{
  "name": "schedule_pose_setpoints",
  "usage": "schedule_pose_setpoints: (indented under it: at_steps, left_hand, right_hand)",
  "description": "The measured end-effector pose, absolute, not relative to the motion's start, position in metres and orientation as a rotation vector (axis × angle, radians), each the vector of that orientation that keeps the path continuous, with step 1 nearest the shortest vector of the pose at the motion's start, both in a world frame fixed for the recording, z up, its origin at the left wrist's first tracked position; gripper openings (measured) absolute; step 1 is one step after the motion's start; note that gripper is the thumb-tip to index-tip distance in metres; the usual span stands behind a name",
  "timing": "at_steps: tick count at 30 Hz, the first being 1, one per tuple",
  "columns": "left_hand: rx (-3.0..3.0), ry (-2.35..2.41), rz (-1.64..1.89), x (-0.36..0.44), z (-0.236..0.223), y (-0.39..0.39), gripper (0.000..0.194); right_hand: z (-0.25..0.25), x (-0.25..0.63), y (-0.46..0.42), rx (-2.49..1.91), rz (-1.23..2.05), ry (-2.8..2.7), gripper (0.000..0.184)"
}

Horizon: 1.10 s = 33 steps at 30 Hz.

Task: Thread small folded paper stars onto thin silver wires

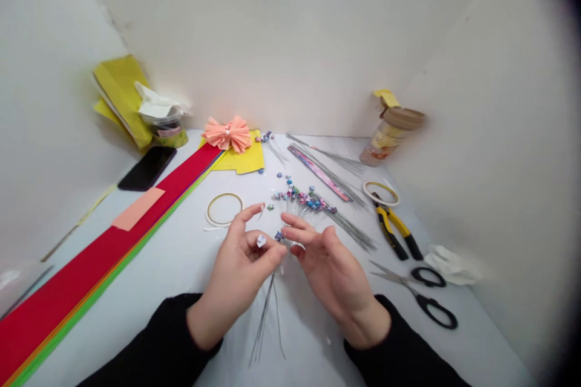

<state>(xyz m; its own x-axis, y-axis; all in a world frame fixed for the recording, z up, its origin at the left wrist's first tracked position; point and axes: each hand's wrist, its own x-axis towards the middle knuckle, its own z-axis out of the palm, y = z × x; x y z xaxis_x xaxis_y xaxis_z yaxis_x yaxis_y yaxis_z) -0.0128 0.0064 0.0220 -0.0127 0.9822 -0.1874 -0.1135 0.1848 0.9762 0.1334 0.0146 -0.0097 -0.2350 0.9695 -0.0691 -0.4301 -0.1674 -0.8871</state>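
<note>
- wire stems tipped with tiny folded paper stars [308, 202] lie fanned across the white tabletop [190, 248], just beyond my fingertips, their bare ends pointing toward the pliers
- my left hand [236, 272] looks closed in a pinch on a small white paper piece [261, 240], held between thumb and fingertip
- my right hand [338, 278] is curled close to a thin wire bundle [265, 320] that drops below my hands; i cannot tell whether its fingers [293, 221] are gripping any wire
- that white piece is tiny, so a slack pinch could drop it, and it could get lost among the stems
- the wire bundle is thin and springy, so a loose hold could let it splay or snag the starred stems
- a careless tug on the wires could knock stars [279, 236] off their tips or bend the stems
- if a sleeve drags across the table, it could catch the loose stems [351, 230] near the yellow-handled pliers [393, 230]
- the black-handled scissors [411, 287] lie open, so their blades could nick a sleeve if my right hand swings wide
</note>
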Motion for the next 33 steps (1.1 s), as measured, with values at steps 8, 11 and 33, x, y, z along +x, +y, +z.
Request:
schedule_pose_setpoints:
  at_steps: [8, 11, 33]
  left_hand:
    - [1.064, 1.253, 1.122, -0.011, 0.017, 0.002, 0.057]
    - [1.198, 1.289, 1.121, -0.011, 0.012, -0.004, 0.052]
    - [1.381, 1.353, 1.181, -0.013, 0.002, -0.008, 0.049]
  right_hand:
    - [-0.010, 0.127, 0.012, -0.848, 1.671, -0.817, 0.022]
    - [-0.008, 0.122, 0.010, -0.809, 1.731, -0.713, 0.024]
    - [-0.010, 0.129, 0.012, -0.974, 1.453, -0.984, 0.004]
